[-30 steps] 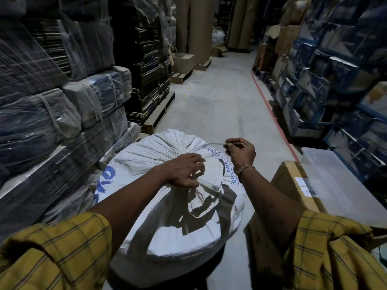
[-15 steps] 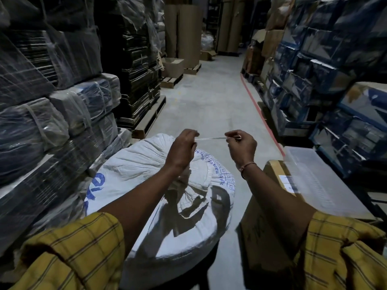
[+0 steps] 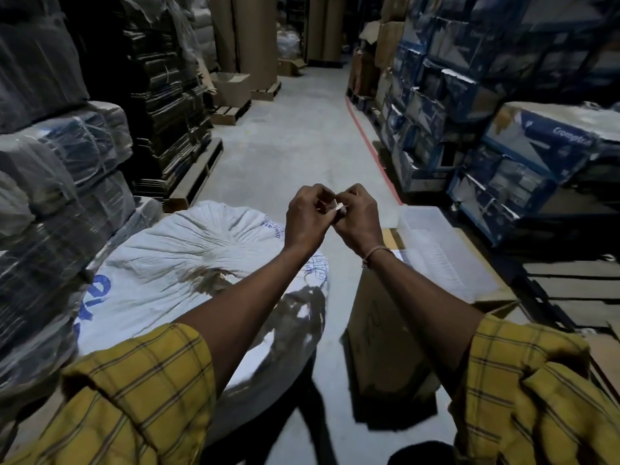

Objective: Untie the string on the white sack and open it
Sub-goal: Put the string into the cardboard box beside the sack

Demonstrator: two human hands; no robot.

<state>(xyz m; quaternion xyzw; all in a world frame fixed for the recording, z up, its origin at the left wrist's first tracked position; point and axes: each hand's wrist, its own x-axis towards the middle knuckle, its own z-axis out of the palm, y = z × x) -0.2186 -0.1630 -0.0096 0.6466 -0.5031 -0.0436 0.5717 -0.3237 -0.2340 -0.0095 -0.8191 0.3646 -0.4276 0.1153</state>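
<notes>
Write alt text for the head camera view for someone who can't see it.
Two bare hands, left hand and right hand, meet in mid-air pinching a small pale piece of string above a large white sack with gathered folds, standing on a warehouse aisle floor. A cardboard box sits right of the sack; wrapped bales and stacked blue cartons line the aisle.

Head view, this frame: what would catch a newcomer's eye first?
Two bare hands meet in the middle of the frame, the left hand and right hand pinching a small pale piece of string between them, above the floor. Below and to their left lies the bulging white sack with blue print, its top gathered in pleats. Stacked blue boxes line the aisle's right side.
</notes>
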